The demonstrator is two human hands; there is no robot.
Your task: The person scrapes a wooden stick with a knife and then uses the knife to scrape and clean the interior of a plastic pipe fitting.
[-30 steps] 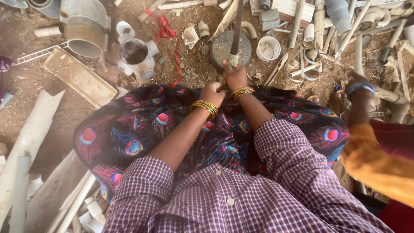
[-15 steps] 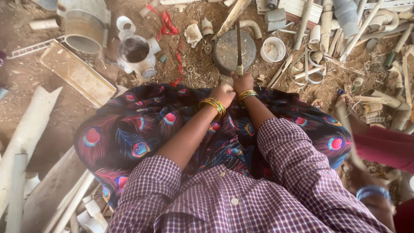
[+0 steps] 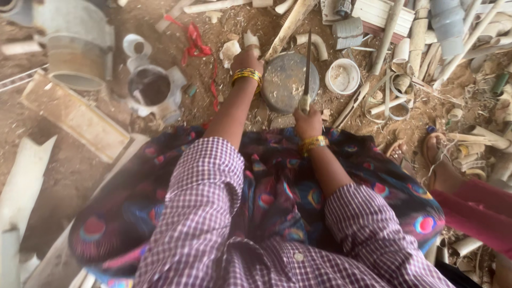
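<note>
My right hand (image 3: 308,120) grips the handle of a long knife (image 3: 307,66) whose blade points away from me over a round grey chopping block (image 3: 282,82). My left hand (image 3: 247,56) is stretched forward to the left of the block, fingers closed around a small pale pipe piece (image 3: 249,39) on the ground. Both wrists wear yellow bangles. A patterned skirt (image 3: 277,192) covers my lap below the hands.
Pale plastic pipe scraps litter the dirt. A white pipe fitting (image 3: 152,85) and a grey drum (image 3: 77,37) lie at the left, a flat board (image 3: 74,114) beside them. A white cup (image 3: 342,76) sits right of the block. Another person's sandalled foot (image 3: 440,160) is at the right.
My left hand has left the knife and reached forward-left to a pipe piece. The right hand keeps the knife. The other person's arm has gone from view; their foot shows now.
</note>
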